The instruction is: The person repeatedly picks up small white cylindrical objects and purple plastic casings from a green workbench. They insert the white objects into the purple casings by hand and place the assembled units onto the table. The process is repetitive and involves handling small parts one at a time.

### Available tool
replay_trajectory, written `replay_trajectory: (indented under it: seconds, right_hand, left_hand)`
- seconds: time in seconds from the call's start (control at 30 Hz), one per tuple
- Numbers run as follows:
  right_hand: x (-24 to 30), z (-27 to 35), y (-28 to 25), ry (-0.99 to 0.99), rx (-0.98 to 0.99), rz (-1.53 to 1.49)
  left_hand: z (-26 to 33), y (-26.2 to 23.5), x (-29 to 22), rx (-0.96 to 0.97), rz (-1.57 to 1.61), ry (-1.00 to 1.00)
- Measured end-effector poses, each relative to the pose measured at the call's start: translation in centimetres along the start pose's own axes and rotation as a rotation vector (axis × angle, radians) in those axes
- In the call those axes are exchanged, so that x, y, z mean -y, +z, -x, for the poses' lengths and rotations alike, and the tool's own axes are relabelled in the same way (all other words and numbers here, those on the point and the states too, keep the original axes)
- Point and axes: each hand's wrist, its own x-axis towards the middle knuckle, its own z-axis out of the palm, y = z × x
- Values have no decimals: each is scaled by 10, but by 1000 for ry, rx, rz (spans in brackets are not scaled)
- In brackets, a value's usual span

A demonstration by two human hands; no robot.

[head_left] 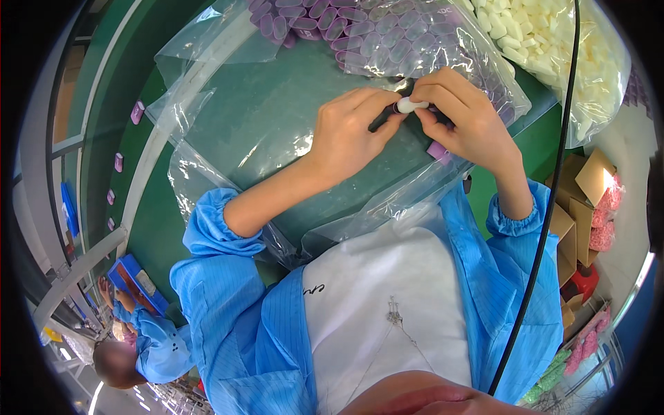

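Hands (349,131) turn toward each other, backs upward, pinching a small white piece (407,105) between them.

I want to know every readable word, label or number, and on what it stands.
White shirt: dark cursive letters at the blue jacket's edge; described, not quoted.
Clear bag: faint letters, not clearly readable.
Blue box: pale label, too small to read.
Purple pieces at left: marks too small to read.
Held white piece: none visible.

Held piece (409,105): white, dark left end. Oval pieces (308,22), far: translucent purple. Bagged pieces (510,29), far right: creamy white. Work surface (290,90): green. Jacket (225,304): blue, fine stripes. Cable (538,256), right: black.
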Motion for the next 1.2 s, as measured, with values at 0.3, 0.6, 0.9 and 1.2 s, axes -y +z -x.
replay_trajectory:
  seconds: [0.3,0.6,0.9,1.2]
  right_hand:
    - [-1,-9,0,-24,123,-64]
    - [8,-6,-14,-58,162,59]
    - [1,-16,-17,-352,226,241]
    - [-2,-21,-1,-340,283,114]
  left_hand:
    - [0,-10,4,118,93,-50]
    - [3,-6,6,87,125,-14]
    - [3,-7,13,77,122,22]
    - [9,-27,12,150,49,14]
